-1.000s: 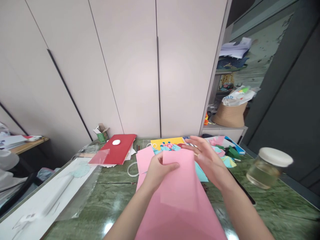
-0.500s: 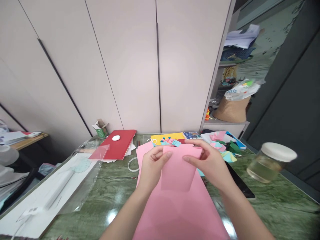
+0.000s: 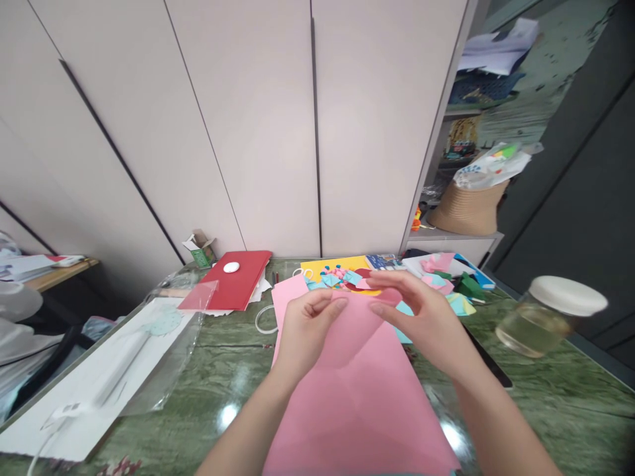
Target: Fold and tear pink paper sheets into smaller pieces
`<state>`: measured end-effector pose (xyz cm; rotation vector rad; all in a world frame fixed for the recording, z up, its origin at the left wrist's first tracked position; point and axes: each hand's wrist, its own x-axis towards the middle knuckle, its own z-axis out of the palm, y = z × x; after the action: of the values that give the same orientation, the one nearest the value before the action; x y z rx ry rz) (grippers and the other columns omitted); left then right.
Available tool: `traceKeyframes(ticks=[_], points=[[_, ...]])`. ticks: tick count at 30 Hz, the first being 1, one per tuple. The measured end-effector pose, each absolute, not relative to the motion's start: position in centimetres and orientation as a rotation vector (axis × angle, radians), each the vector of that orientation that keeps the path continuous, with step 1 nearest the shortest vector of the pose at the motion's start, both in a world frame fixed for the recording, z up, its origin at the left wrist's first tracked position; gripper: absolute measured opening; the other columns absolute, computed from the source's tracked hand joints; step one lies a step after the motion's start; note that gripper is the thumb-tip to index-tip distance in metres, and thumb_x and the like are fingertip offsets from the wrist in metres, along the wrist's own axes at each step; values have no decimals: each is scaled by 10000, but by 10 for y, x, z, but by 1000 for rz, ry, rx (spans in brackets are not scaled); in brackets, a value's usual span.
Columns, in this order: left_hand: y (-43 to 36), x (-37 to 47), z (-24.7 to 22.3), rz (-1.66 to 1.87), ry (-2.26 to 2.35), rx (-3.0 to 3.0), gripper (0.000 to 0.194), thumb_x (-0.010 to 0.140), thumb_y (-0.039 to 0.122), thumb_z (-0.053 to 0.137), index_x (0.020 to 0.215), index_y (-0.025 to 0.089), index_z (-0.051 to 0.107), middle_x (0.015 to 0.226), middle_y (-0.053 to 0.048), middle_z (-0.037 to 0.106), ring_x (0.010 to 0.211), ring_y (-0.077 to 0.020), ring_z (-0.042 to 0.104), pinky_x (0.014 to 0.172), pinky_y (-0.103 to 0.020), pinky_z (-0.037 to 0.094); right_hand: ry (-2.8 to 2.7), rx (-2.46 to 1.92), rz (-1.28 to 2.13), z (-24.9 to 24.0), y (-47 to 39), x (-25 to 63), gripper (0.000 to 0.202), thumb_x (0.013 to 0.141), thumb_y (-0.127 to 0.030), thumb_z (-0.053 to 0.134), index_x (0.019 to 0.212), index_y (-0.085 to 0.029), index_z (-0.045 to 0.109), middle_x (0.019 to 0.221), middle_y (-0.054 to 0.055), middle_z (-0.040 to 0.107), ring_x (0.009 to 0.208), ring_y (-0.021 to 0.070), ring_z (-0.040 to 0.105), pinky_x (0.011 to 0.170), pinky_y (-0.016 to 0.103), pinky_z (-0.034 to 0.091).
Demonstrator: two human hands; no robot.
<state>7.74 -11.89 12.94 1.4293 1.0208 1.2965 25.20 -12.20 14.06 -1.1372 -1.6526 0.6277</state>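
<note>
Between my two hands a small piece of pink paper (image 3: 350, 330) is held up, its right side curling over. My left hand (image 3: 306, 330) pinches its upper left edge between thumb and fingers. At the upper right, my right hand (image 3: 421, 320) has its thumb and fingers closed on the bent corner. Underneath lies a large pink sheet (image 3: 362, 416) on the green table. Beyond the hands are small blue and pink paper pieces (image 3: 332, 277) and a yellow sheet (image 3: 357, 264).
A lidded jar of liquid (image 3: 548, 314) stands at right, near a dark tablet (image 3: 489, 357). Left are a red folder (image 3: 238, 281), a green box (image 3: 199, 250) and a white sheet under clear plastic (image 3: 119, 377). Paper scraps (image 3: 466, 287) lie back right. A person's sleeve (image 3: 20, 304) shows far left.
The small pink paper was fairly flat; now its right side is curled and its lower right edge slants. My right hand has shifted slightly right. The view has moved a little.
</note>
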Motion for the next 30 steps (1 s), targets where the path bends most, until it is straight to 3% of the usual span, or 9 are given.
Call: traceKeyframes(ticks=[3,5,8,15,21,30], points=[[-122,80,132,1156,1102,1594,179,770,337,549,811,180,625,648,10,639,560,-112,520,528,-207,348,-1684,-1206,500,142,-127,249,231,738,-336,617,958,-266,611,1019,23,632,982,211,559,834,345,432],[-125,82,133,1089,1134,1672,171,780,358,533,815,194,565,527,51,565,447,-80,387,468,-200,256,-1755,-1220,474,142,-130,246,158,751,-352,599,877,-263,634,923,19,650,935,212,564,791,342,439],[-129,84,135,1018,1131,1730,170,793,374,509,814,207,486,486,79,525,425,-74,266,464,-199,205,-1863,-1224,501,143,-132,243,110,773,-340,572,773,-257,645,826,10,658,862,207,570,732,335,439],[-135,80,138,990,1118,1779,163,803,339,498,917,234,448,504,88,533,432,-86,344,500,-203,253,-1908,-1212,563,143,-133,243,122,786,-284,555,738,-250,663,778,5,670,745,180,582,683,312,434],[-140,77,143,957,1157,1864,114,810,299,488,904,238,508,589,46,612,571,-123,503,582,-229,334,-1937,-1207,515,145,-136,245,159,805,-333,536,734,-254,655,741,2,655,727,176,562,669,313,415],[-142,76,144,972,1179,1877,91,805,312,502,862,244,524,623,46,655,543,-115,487,581,-229,342,-1928,-1216,551,145,-138,245,132,813,-302,531,747,-252,634,768,-8,647,745,163,558,652,279,405]])
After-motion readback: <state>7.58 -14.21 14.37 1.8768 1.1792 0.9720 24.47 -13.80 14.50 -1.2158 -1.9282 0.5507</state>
